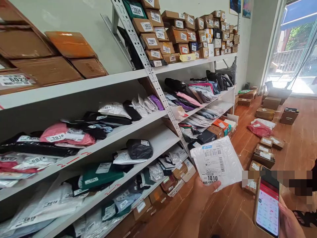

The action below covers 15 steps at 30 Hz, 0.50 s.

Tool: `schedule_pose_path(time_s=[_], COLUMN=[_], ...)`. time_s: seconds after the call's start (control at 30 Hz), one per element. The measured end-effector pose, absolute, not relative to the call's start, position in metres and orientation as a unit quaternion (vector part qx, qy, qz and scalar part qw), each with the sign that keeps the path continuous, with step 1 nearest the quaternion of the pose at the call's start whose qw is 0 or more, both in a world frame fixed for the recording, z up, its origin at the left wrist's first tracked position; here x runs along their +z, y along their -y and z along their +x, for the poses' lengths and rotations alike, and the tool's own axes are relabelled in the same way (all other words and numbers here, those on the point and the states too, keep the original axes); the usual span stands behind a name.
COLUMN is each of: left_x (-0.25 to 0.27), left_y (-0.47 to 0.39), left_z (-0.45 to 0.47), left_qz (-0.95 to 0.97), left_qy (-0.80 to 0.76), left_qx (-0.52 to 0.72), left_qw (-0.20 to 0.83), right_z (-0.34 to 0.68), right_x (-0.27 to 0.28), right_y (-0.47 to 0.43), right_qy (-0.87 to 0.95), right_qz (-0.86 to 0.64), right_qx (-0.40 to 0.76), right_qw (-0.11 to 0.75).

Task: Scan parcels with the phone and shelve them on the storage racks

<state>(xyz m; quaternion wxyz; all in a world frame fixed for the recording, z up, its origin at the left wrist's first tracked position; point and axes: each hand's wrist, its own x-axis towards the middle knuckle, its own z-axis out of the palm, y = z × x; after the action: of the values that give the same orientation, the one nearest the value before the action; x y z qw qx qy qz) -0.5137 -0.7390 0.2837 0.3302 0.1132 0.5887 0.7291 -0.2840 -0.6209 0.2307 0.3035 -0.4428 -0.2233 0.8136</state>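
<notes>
My left hand (206, 187) reaches up from below and grips the lower edge of a white plastic mailer bag (234, 162), thumb on its front. A shipping label with barcodes and the large number 1010 faces me. At the lower right, my right hand (288, 215) is wrapped round a smartphone (267, 206), its fingertips showing at the far edge. The phone stands nearly upright, its lit screen towards me with a red band and rows of small icons. Behind the phone, a pixelated patch hides part of the view.
White metal shelving (158, 79) fills the left, loaded with numbered cardboard boxes (155, 16) above and bagged parcels (66, 134) below. Several small boxes (264, 157) and a red bag (260, 128) lie on the wooden floor (237, 129) to the right. A bright glass door (292, 59) stands beyond.
</notes>
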Motion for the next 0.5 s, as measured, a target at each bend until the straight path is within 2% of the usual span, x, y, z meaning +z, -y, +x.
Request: schedule_pose_path(time_s=[0.13, 0.33, 0.5], left_x=[0.292, 0.303, 0.303], left_y=[0.737, 0.735, 0.732], left_z=[-0.508, -0.509, -0.509], left_qz=[0.104, 0.129, 0.136], left_qy=[-0.591, -0.590, -0.582], left_qx=[0.741, 0.719, 0.730], left_qw=[0.301, 0.344, 0.331], right_z=[-0.287, -0.285, -0.287], right_x=[0.229, 0.224, 0.229], right_y=[0.619, 0.617, 0.616], right_qy=[0.242, 0.245, 0.219], right_qz=[-0.458, -0.458, -0.461], right_qx=[0.793, 0.789, 0.795], right_qw=[0.322, 0.328, 0.328])
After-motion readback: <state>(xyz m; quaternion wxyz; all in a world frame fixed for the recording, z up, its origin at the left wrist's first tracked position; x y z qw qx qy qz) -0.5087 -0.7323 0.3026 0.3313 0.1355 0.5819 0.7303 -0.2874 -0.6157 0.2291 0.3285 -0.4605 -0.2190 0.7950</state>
